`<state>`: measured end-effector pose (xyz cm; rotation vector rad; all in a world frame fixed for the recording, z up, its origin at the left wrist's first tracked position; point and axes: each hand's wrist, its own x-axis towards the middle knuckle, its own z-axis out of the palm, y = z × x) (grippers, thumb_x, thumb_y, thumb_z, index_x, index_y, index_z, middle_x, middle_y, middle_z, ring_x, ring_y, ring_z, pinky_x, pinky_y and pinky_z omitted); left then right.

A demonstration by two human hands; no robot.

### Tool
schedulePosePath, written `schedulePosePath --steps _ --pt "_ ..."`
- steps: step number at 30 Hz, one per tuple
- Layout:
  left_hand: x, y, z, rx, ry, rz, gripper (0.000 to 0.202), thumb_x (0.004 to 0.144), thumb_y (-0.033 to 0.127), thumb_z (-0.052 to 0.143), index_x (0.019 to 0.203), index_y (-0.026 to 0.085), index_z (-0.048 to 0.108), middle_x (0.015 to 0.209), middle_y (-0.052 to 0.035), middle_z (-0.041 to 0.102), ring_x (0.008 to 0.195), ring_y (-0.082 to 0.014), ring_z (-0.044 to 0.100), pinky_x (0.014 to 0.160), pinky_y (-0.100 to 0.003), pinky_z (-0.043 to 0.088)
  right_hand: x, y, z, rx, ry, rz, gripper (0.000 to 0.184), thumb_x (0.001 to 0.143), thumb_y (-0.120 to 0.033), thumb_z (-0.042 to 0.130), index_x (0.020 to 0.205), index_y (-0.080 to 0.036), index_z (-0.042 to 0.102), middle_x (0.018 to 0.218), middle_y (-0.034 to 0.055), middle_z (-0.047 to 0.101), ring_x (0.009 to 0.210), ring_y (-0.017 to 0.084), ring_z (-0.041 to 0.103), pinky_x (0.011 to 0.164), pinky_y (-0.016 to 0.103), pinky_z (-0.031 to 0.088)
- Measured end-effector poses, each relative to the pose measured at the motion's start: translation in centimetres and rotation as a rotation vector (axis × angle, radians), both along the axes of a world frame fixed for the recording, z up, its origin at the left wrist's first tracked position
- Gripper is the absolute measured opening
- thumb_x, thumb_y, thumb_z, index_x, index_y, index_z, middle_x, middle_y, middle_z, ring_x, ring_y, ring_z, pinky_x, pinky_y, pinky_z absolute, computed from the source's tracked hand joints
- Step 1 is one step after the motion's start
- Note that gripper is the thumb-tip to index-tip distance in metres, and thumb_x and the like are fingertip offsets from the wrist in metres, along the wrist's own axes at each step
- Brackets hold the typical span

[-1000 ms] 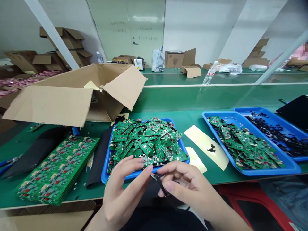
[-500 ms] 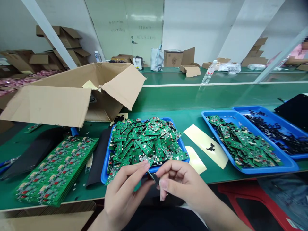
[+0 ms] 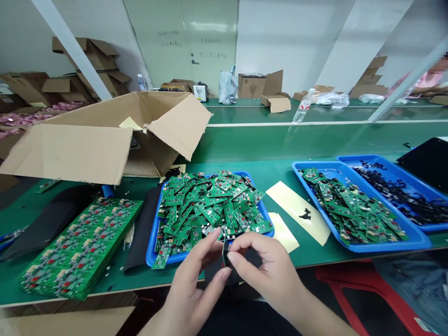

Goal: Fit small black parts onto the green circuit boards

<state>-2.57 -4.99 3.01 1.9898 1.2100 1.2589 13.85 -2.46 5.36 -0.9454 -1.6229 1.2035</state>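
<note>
My left hand (image 3: 196,280) and my right hand (image 3: 266,270) meet at the table's front edge, fingers pinched together on a small dark part (image 3: 225,255) held edge-on between them. I cannot make out what the part is. Just beyond the fingertips stands a blue tray (image 3: 153,252) heaped with small green circuit boards (image 3: 210,205). One board hangs over the tray's front left rim.
A stack of green board panels (image 3: 80,245) lies at the left beside black foam sheets (image 3: 52,219). An open cardboard box (image 3: 105,135) stands behind. Two more blue trays sit at the right: boards (image 3: 350,210) and black parts (image 3: 402,191). Yellow paper strips (image 3: 297,210) lie between. A person's pink sleeve shows far right.
Both hands have moved slightly forward and closer together. The held part has turned from slanting to nearly upright between the fingertips.
</note>
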Motion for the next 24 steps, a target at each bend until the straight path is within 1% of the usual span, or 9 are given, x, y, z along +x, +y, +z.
schedulePosePath --steps 3,7,9,15,17,19,20,22,24 --pt "0.5 -0.1 0.0 -0.069 0.033 0.05 0.046 0.085 0.015 0.055 0.127 0.033 0.049 0.118 -0.0027 0.066 0.102 -0.0175 0.065 0.088 -0.024 0.053 -0.1 0.0 -0.3 0.189 -0.126 -0.085 0.009 0.084 -0.017 0.052 0.079 -0.019 0.059 0.072 -0.0001 0.062 0.067 0.012 0.057 0.064 0.023 0.045" --pt "1.1 0.4 0.4 -0.118 -0.078 0.1 0.037 0.082 0.01 0.055 0.113 0.03 0.059 0.098 0.0025 0.072 0.082 -0.011 0.07 0.073 -0.014 0.055 -0.3 -0.4 -0.9 0.33 -0.268 -0.152 0.013 0.086 -0.013 0.047 0.086 -0.019 0.059 0.076 0.002 0.064 0.07 0.015 0.059 0.065 0.027 0.046" --pt "1.3 0.6 0.4 -0.127 -0.122 0.105 0.034 0.08 0.009 0.057 0.107 0.029 0.061 0.092 0.0039 0.073 0.077 -0.0095 0.07 0.071 -0.012 0.055 -0.6 -0.6 -1.1 0.368 -0.316 -0.204 0.013 0.086 -0.014 0.047 0.086 -0.02 0.058 0.076 0.0025 0.065 0.069 0.016 0.06 0.064 0.028 0.047" --pt "1.9 0.9 0.5 -0.167 -0.259 0.114 0.032 0.079 0.007 0.056 0.102 0.029 0.063 0.093 0.0057 0.074 0.081 -0.0077 0.071 0.073 -0.01 0.054 -1.4 -0.9 -1.4 0.341 -0.324 -0.316 0.012 0.088 -0.017 0.044 0.084 -0.02 0.054 0.075 0.0026 0.065 0.069 0.016 0.062 0.063 0.027 0.049" --pt "2.0 0.9 0.6 -0.193 -0.294 0.11 0.032 0.08 0.006 0.056 0.101 0.029 0.063 0.092 0.0061 0.074 0.08 -0.0072 0.071 0.072 -0.009 0.053 -1.3 -0.8 -1.4 0.282 -0.298 -0.321 0.008 0.087 -0.018 0.045 0.093 -0.02 0.05 0.073 0.0008 0.065 0.067 0.016 0.062 0.063 0.026 0.049" --pt "2.0 1.0 0.7 -0.201 -0.309 0.103 0.031 0.08 0.006 0.055 0.099 0.028 0.064 0.09 0.0062 0.074 0.079 -0.0068 0.071 0.071 -0.008 0.053 -1.1 -0.7 -1.3 0.229 -0.271 -0.308 0.017 0.086 -0.017 0.048 0.103 -0.02 0.045 0.071 -0.0016 0.064 0.065 0.014 0.063 0.063 0.025 0.048" --pt "2.0 1.0 0.7 -0.201 -0.312 0.102 0.031 0.079 0.005 0.055 0.099 0.028 0.064 0.089 0.0061 0.074 0.079 -0.0069 0.071 0.071 -0.008 0.053 -1.0 -0.6 -1.2 0.224 -0.274 -0.294 0.018 0.086 -0.017 0.049 0.103 -0.02 0.045 0.07 -0.0021 0.064 0.064 0.014 0.063 0.062 0.024 0.048" --pt "1.9 0.9 0.6 -0.192 -0.314 0.099 0.031 0.079 0.005 0.056 0.099 0.028 0.064 0.09 0.0056 0.074 0.079 -0.0075 0.071 0.071 -0.008 0.054 -0.8 -0.6 -0.9 0.265 -0.322 -0.268 0.007 0.086 -0.017 0.048 0.092 -0.021 0.05 0.07 -0.0015 0.063 0.064 0.014 0.061 0.06 0.024 0.046" --pt "1.9 0.9 0.5 -0.185 -0.308 0.09 0.031 0.079 0.005 0.056 0.099 0.027 0.064 0.091 0.0052 0.074 0.079 -0.0081 0.071 0.071 -0.009 0.054 -0.6 -0.6 -0.5 0.333 -0.39 -0.27 0.011 0.087 -0.016 0.047 0.08 -0.02 0.054 0.07 -0.0004 0.062 0.065 0.015 0.059 0.059 0.025 0.045"
